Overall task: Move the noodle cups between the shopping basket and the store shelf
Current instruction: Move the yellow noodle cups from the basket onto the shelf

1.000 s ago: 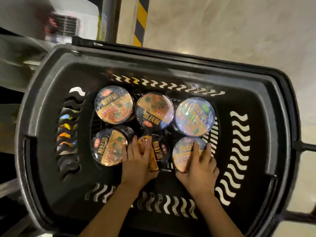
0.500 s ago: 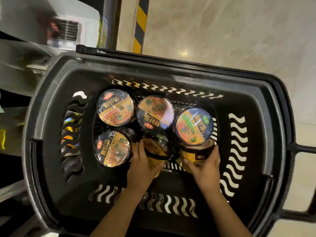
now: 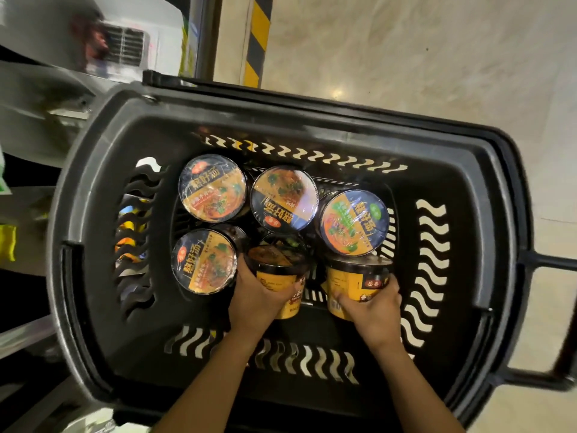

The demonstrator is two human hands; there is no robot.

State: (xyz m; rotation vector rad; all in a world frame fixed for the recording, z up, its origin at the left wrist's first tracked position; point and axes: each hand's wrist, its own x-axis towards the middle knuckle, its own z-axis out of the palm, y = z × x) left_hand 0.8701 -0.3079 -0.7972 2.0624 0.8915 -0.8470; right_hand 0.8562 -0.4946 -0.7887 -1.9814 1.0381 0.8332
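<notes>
Item: two noodle cups, tilted, inside the black basket (image 3: 93, 232). Left hand (image 3: 259, 295) curls round the middle cup (image 3: 276, 276); right hand (image 3: 371, 307) curls round the right cup (image 3: 356, 282). Risk: a rising rim could snag the blue-lidded cup (image 3: 354, 221) just behind (they look touching) and topple it. Fingers wrap each cup's yellow wall below the rim

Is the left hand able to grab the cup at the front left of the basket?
Probably not right now: the left hand is already holding a tilted noodle cup. The front-left cup sits right beside it, lid uncovered.
</notes>
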